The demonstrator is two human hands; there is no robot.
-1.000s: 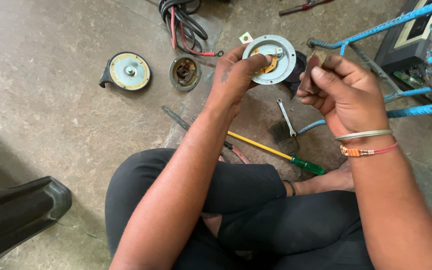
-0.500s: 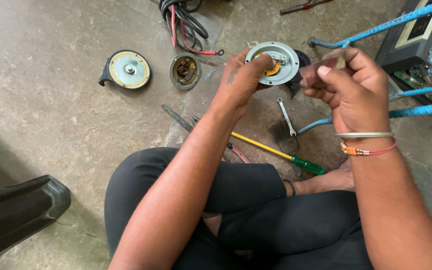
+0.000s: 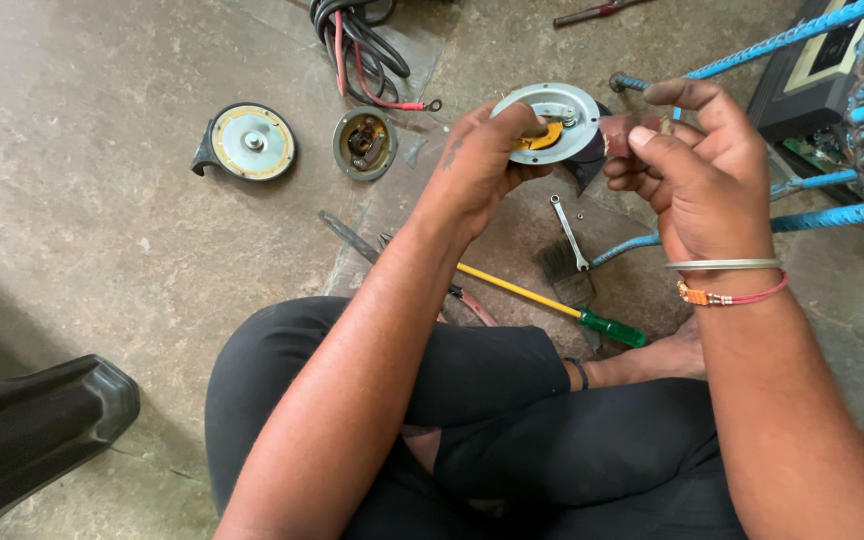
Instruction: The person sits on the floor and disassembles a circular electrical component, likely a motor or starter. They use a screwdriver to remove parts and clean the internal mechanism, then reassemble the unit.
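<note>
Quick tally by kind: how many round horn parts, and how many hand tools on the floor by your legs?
Round horn parts: 3 (held disc, closed disc, open cup)
Floor tools: 4 (spanner, screwdriver, brush, pliers)
Total: 7

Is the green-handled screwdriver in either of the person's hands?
No, the green-handled screwdriver lies on the floor by the person's legs, apart from both hands.

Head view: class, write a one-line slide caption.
Left hand holds a round metal disc part; right hand pinches a small reddish piece beside it.
</note>
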